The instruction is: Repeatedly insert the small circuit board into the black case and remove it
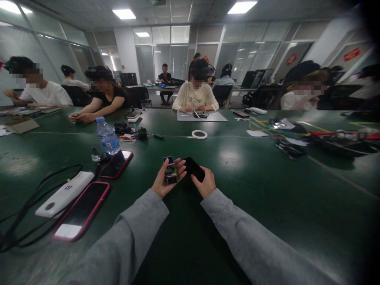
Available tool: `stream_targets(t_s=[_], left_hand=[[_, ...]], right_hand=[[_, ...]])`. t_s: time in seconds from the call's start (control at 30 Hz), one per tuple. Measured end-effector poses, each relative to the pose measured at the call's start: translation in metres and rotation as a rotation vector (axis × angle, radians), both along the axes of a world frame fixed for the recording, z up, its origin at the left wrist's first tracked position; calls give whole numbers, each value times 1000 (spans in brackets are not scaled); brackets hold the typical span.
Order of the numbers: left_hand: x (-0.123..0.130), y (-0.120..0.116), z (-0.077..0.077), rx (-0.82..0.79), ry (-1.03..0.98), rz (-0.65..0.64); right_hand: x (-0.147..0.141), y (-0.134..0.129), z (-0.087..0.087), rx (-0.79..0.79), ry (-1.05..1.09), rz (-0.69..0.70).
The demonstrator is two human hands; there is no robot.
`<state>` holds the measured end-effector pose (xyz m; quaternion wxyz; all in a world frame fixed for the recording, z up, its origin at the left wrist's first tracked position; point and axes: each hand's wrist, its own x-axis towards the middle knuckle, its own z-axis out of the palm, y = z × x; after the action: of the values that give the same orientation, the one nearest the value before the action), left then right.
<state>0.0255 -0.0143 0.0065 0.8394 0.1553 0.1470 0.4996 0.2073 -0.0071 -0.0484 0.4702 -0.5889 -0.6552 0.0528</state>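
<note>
In my left hand [162, 180] lies a small circuit board [171, 174] with a little dark screen at its top end and components along its face. The thumb and fingers curl round its sides. My right hand [206, 182] grips a black rectangular case-like piece [194, 168], thumb on its near side; its exact kind I cannot make out. Its upper left end comes close to the fingertips of my left hand. Both hands are held over the green table [190, 237], grey sleeves reaching to the wrists.
To the left are two red-edged phones [83, 211], a white power bank [65, 194] with black cables and a water bottle [107, 136]. Ahead lie a white tape-like ring [199, 134] and a screwdriver [156, 135]. Cables and bags [285, 124] crowd the right. A person [196, 95] sits opposite.
</note>
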Motion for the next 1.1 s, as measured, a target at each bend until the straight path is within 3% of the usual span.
stream_targets(t_s=[1.1], left_hand=[[1,2,-4,-11,20,64]], right_hand=[[1,0,1,16,-22,9]])
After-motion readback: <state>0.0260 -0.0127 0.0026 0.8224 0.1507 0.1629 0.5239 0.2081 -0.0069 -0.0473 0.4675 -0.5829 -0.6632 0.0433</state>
